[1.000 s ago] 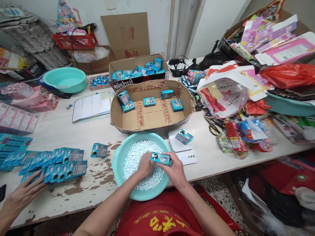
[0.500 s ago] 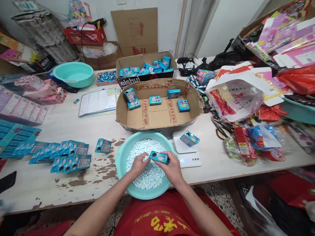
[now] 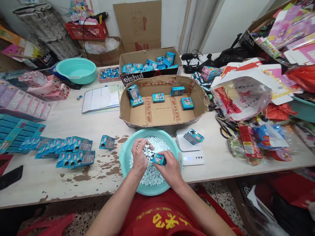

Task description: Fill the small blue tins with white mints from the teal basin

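Note:
My left hand (image 3: pixel 139 154) is cupped around a handful of small white candies (image 3: pixel 147 151), tipped against the end of a blue candy box. That small box (image 3: pixel 158 159) is gripped in my right hand (image 3: pixel 171 167), its near end hidden by the candies and fingers. Both hands are over a mint-green basin (image 3: pixel 125 178) of loose white candies (image 3: pixel 153 178). Right of the basin, another blue box (image 3: pixel 194 136) lies on a white scale (image 3: pixel 183 144). To the left, one blue box (image 3: pixel 107 142) stands apart from rows of similar boxes (image 3: pixel 76 159).
Behind the basin is an open cardboard tray (image 3: pixel 159 114) with several blue boxes. A fuller carton (image 3: pixel 128 78) stands behind it. Printed sheets (image 3: pixel 100 99) lie left, an aqua basin (image 3: pixel 76 69) farther back. Scissors (image 3: pixel 224 127) and packaging (image 3: pixel 248 141) crowd the right side.
My left hand has risen and turned, now showing a palmful of candies at the box's end. My right hand still holds the box. The view has shifted slightly.

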`<state>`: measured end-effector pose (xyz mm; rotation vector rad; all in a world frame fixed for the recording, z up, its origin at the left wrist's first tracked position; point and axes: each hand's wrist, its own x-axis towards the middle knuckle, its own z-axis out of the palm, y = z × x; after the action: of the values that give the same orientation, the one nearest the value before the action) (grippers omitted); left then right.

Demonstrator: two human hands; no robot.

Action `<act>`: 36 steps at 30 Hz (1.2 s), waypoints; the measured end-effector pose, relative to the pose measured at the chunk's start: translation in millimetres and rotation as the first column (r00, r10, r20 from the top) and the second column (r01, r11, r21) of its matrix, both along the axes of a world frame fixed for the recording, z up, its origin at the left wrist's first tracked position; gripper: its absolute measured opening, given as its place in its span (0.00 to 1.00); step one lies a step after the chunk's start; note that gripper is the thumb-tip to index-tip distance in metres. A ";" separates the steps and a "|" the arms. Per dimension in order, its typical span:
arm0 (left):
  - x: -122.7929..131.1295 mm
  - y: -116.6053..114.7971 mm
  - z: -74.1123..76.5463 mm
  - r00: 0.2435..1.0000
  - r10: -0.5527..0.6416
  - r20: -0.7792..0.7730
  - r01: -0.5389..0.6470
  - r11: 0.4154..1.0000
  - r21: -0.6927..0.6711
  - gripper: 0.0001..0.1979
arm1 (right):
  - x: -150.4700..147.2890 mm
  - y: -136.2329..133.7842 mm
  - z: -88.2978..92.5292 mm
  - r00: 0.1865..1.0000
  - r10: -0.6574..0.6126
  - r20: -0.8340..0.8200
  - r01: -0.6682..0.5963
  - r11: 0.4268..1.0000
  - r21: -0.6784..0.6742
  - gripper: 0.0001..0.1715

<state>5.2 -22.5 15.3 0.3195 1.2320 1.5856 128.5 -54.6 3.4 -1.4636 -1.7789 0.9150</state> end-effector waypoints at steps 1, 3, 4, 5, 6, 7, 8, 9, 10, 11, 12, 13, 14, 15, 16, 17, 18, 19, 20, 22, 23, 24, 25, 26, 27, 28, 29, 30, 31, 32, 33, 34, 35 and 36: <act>0.0 0.6 0.2 1.000 -0.007 0.002 0.007 1.000 0.001 0.12 | 0.3 0.0 1.2 1.000 -0.009 0.009 0.009 1.000 -0.012 0.15; 0.8 1.3 0.2 1.000 -0.018 -0.009 0.018 1.000 -0.010 0.12 | 1.0 -0.1 2.0 1.000 -0.022 0.014 0.022 0.999 -0.028 0.14; 1.6 1.3 0.1 1.000 -0.023 -0.014 0.023 1.000 -0.018 0.12 | 1.4 -0.2 2.1 1.000 -0.026 0.010 0.026 0.999 -0.029 0.14; 2.4 1.3 0.1 0.999 -0.028 -0.019 0.028 0.999 -0.023 0.13 | 1.9 -0.3 2.3 1.000 -0.031 0.006 0.031 0.999 -0.024 0.13; 3.3 1.2 0.5 0.999 -0.031 -0.025 0.030 0.999 -0.023 0.13 | 2.4 -0.4 2.6 0.999 -0.037 0.004 0.037 0.999 -0.018 0.13; 4.2 1.3 1.1 0.999 -0.035 -0.027 0.034 0.999 -0.021 0.13 | 3.0 -0.4 3.1 0.999 -0.041 0.003 0.041 0.999 -0.014 0.13; 5.2 1.5 2.1 0.999 -0.043 -0.025 0.043 0.999 -0.019 0.14 | 3.6 -0.3 3.7 0.999 -0.043 0.002 0.043 0.999 -0.013 0.13; 6.1 1.8 3.4 0.998 -0.053 -0.023 0.053 0.998 -0.016 0.14 | 4.2 0.0 4.3 0.999 -0.043 0.002 0.043 0.999 -0.016 0.13; 7.2 2.2 4.9 0.998 -0.063 -0.025 0.063 0.998 -0.013 0.14 | 4.8 0.3 4.8 0.999 -0.043 0.002 0.043 0.999 -0.018 0.13; 8.3 2.7 6.3 0.997 -0.066 -0.029 0.066 0.998 -0.011 0.15 | 5.3 0.6 5.1 0.999 -0.043 0.002 0.043 0.999 -0.021 0.13; 9.5 3.1 7.6 0.997 -0.069 -0.029 0.069 0.998 -0.009 0.15 | 5.8 0.8 5.2 0.999 -0.042 -0.001 0.042 0.999 -0.025 0.13; 10.7 3.4 8.5 0.997 -0.075 -0.026 0.074 0.997 -0.010 0.16 | 6.3 1.0 5.3 0.999 -0.040 -0.006 0.040 0.999 -0.029 0.13; 12.0 3.6 9.1 0.997 -0.076 -0.026 0.075 0.997 -0.010 0.16 | 6.7 1.0 5.3 0.999 -0.037 -0.010 0.037 0.999 -0.034 0.13; 13.2 3.7 9.3 0.997 -0.073 -0.029 0.073 0.997 -0.013 0.17 | 7.2 0.9 5.5 0.999 -0.032 -0.013 0.031 0.999 -0.040 0.14; 14.3 3.7 9.1 0.997 -0.068 -0.034 0.068 0.998 -0.016 0.17 | 7.7 0.8 5.9 1.000 -0.026 -0.014 0.025 0.998 -0.050 0.14; 15.3 3.6 8.8 0.997 -0.064 -0.040 0.064 0.998 -0.019 0.18 | 8.2 0.7 6.7 1.000 -0.023 -0.015 0.022 0.998 -0.060 0.14; 16.1 3.6 8.5 0.997 -0.057 -0.050 0.056 0.998 -0.016 0.19 | 8.7 0.6 7.7 1.000 -0.024 -0.015 0.023 0.998 -0.066 0.14; 16.7 3.7 8.4 0.997 -0.044 -0.064 0.044 0.999 -0.008 0.19 | 9.1 0.6 9.0 1.000 -0.025 -0.013 0.024 0.998 -0.066 0.14; 17.2 3.9 8.7 0.997 -0.034 -0.073 0.034 0.999 0.002 0.20 | 9.5 0.8 10.4 1.000 -0.029 -0.011 0.029 0.998 -0.058 0.14; 18.0 4.9 10.3 0.997 -0.019 -0.071 0.020 1.000 0.014 0.19 | 10.1 1.6 12.9 0.999 -0.040 -0.010 0.040 0.998 -0.042 0.14; 18.3 5.5 11.6 0.998 -0.010 -0.068 0.011 1.000 0.012 0.18 | 10.3 2.1 13.9 0.999 -0.043 -0.011 0.042 0.998 -0.038 0.13; 18.7 6.2 12.9 0.998 -0.002 -0.064 0.002 1.000 0.007 0.18 | 10.6 2.6 14.5 0.999 -0.045 -0.014 0.044 0.998 -0.037 0.13; 19.1 6.9 14.2 0.998 0.002 -0.061 -0.002 1.000 0.003 0.18 | 10.9 3.0 14.9 0.999 -0.048 -0.020 0.047 0.998 -0.038 0.14; 19.6 7.4 15.3 0.998 0.002 -0.062 -0.002 1.000 0.003 0.18 | 11.4 3.3 15.1 0.998 -0.053 -0.029 0.051 0.998 -0.040 0.14; 20.1 7.8 16.1 0.998 -0.003 -0.068 0.003 1.000 0.006 0.18 | 12.0 3.5 15.1 0.998 -0.058 -0.039 0.056 0.998 -0.040 0.14; 20.8 8.0 16.7 0.997 -0.012 -0.074 0.013 1.000 0.009 0.18 | 12.6 3.6 15.2 0.997 -0.062 -0.047 0.060 0.997 -0.040 0.14; 21.5 8.1 17.1 0.997 -0.020 -0.078 0.020 1.000 0.010 0.18 | 13.3 3.6 15.4 0.996 -0.066 -0.052 0.064 0.997 -0.040 0.13; 22.2 8.2 17.4 0.997 -0.024 -0.079 0.025 1.000 0.009 0.19 | 14.0 3.7 15.8 0.996 -0.068 -0.055 0.066 0.997 -0.043 0.13; 23.1 8.3 17.8 0.997 -0.023 -0.080 0.024 1.000 0.006 0.19 | 14.6 3.7 16.2 0.996 -0.068 -0.057 0.066 0.997 -0.046 0.13; 23.9 8.4 18.2 0.996 -0.018 -0.083 0.018 1.000 0.003 0.19 | 15.1 3.9 16.7 0.996 -0.068 -0.060 0.065 0.997 -0.049 0.13; 24.8 8.4 18.6 0.996 -0.013 -0.089 0.013 1.000 0.003 0.19 | 15.5 4.2 17.3 0.996 -0.069 -0.062 0.066 0.997 -0.050 0.13; 25.8 8.3 19.0 0.995 -0.012 -0.101 0.013 1.000 0.009 0.19 | 15.8 4.6 17.7 0.995 -0.072 -0.064 0.069 0.996 -0.051 0.13; 26.8 8.2 19.2 0.993 -0.020 -0.116 0.022 1.000 0.020 0.20 | 16.1 5.2 17.9 0.995 -0.076 -0.069 0.073 0.996 -0.051 0.13; 27.8 7.9 19.0 0.990 -0.038 -0.134 0.042 0.999 0.030 0.20 | 16.2 5.7 17.9 0.994 -0.079 -0.073 0.076 0.996 -0.052 0.13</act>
<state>33.0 -14.6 34.4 0.4746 1.2948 1.5718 144.8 -48.9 21.4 -1.4987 -1.6446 0.9678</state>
